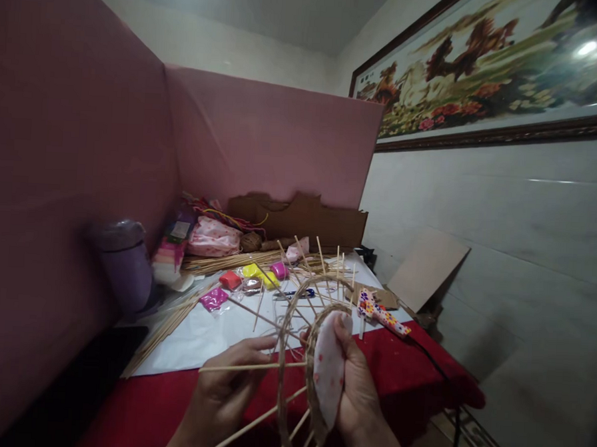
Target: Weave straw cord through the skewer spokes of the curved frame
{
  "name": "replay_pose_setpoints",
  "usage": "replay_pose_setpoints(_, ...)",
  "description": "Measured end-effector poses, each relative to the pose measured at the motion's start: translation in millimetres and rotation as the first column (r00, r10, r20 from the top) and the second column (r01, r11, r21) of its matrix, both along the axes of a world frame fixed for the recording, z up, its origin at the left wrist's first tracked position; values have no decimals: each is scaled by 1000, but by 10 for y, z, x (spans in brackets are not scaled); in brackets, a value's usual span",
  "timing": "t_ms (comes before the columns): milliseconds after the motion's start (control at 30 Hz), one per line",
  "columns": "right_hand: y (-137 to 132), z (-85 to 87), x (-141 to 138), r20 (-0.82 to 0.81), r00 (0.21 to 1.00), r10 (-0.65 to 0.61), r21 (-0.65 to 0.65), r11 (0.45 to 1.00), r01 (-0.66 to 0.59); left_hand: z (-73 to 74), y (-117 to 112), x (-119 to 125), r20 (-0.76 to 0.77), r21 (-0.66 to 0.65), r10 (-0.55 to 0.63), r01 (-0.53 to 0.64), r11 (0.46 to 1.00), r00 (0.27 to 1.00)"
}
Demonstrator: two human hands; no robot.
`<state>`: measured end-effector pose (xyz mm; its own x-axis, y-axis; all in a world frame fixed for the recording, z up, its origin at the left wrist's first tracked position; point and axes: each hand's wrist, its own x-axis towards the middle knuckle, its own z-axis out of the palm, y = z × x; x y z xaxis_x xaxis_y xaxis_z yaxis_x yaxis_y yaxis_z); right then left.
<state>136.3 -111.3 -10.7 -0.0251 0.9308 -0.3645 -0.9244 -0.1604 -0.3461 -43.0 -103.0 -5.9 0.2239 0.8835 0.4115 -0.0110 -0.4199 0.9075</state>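
I hold a half-woven basket frame [291,356] on edge above the red tablecloth; thin wooden spokes stick out of it all round. My right hand [357,387] is closed on its base, a disc covered in white dotted fabric [328,372] with a woven rim. My left hand [230,387] is on the other side, fingers pinched around a cane strand or spoke near the outer ring.
On white paper [207,332] lie bundles of sticks [216,262], coloured clay packets [230,280], a patterned glue gun [381,314] with a black cord, a purple cup [126,261] and cardboard [309,217]. Pink partitions stand left and behind; a tiled wall is at right.
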Motion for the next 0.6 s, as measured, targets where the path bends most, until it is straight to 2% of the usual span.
replay_pose_setpoints(100, 53, 0, 66, 34, 999, -4, -27, 1000, 5, -28, -3, 34, 115, -109, -68, 80, 991, 991)
replay_pose_setpoints(200, 128, -21, 125, 72, 997, 1, -13, 1000, 0, -103, 9, 69, 154, -156, -155, 179, 971, 976)
replay_pose_setpoints(333, 331, 11, 195, 117, 993, -4, 74, 997, -4, -122, 126, 124, 130, -146, -53, 72, 987, 990)
replay_pose_setpoints(433, 579, 139, 250, 149, 988, 32, 163, 985, -56, 16, 320, 183, 98, -139, -3, 16, 990, 995)
replay_pose_setpoints(600, 1068, 412, 323, 210, 978, 11, 265, 962, -68, 405, 764, 323, 138, -134, 79, -60, 989, 987)
